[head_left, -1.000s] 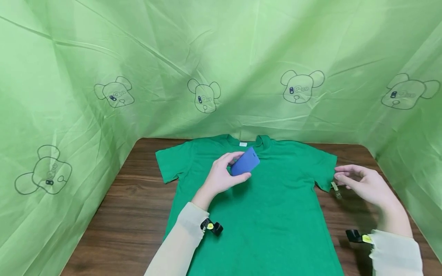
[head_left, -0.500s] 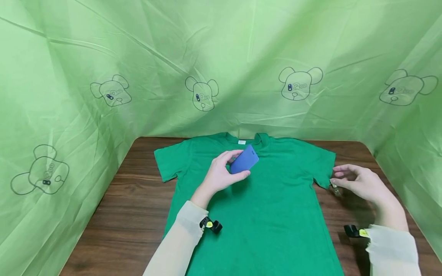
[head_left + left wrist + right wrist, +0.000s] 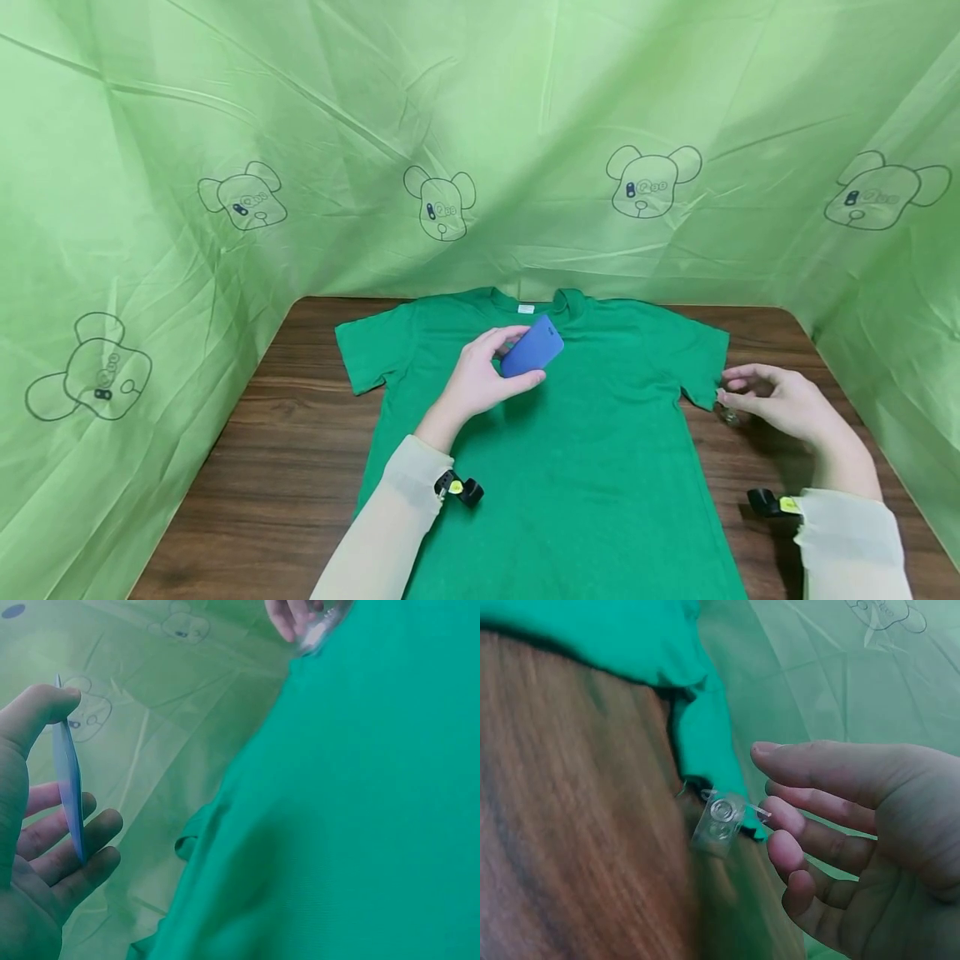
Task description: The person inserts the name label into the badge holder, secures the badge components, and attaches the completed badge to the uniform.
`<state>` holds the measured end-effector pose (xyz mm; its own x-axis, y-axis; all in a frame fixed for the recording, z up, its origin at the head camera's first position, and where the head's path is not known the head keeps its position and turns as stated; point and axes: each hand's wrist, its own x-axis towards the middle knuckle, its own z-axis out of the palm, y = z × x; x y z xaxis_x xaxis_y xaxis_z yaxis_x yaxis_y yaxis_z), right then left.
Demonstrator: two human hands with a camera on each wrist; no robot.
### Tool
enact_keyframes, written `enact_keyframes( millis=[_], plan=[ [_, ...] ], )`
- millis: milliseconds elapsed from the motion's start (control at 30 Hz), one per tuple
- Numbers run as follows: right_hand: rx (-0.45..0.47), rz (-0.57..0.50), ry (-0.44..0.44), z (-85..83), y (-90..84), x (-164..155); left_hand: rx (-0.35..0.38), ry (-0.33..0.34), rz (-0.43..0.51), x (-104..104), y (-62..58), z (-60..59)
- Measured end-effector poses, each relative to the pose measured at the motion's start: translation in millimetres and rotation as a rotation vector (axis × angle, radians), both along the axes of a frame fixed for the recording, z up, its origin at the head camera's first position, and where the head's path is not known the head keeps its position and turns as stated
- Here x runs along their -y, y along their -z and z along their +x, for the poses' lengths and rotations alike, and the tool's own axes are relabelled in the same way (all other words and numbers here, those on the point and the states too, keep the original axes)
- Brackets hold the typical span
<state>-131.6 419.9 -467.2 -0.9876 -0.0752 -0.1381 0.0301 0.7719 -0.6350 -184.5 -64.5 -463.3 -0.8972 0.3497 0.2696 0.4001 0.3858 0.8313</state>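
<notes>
Fingers and thumb of the left hand (image 3: 476, 379) pinch a thin blue card holder (image 3: 532, 348) by its edges above the chest of the green T-shirt (image 3: 570, 450), which lies flat on the table (image 3: 285, 450) with its collar toward the green backdrop (image 3: 480, 125). The right hand (image 3: 780, 404), its grip loose and holding nothing, has its fingertips just beside a small clear clip (image 3: 718, 822) lying by the shirt's sleeve hem. Bare wood flanks the shirt on both sides, while the backdrop closes the back and sides.

Right hand (image 3: 780, 404) lower, nearer clear clip (image 3: 727, 414)
</notes>
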Motion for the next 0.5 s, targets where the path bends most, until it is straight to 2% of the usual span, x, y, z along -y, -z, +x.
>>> enact_keyframes(
  millis=[167, 500],
  plan=[
    [0.048, -0.026, -0.005, -0.5, 6.0, -3, 0.015, 0.005, 0.006, -1, -1.8, 0.8],
    [0.065, 0.016, -0.048, -2.0, 13.0, -6, 0.023, 0.003, -0.005, -1, -1.3, 1.6]
  ],
)
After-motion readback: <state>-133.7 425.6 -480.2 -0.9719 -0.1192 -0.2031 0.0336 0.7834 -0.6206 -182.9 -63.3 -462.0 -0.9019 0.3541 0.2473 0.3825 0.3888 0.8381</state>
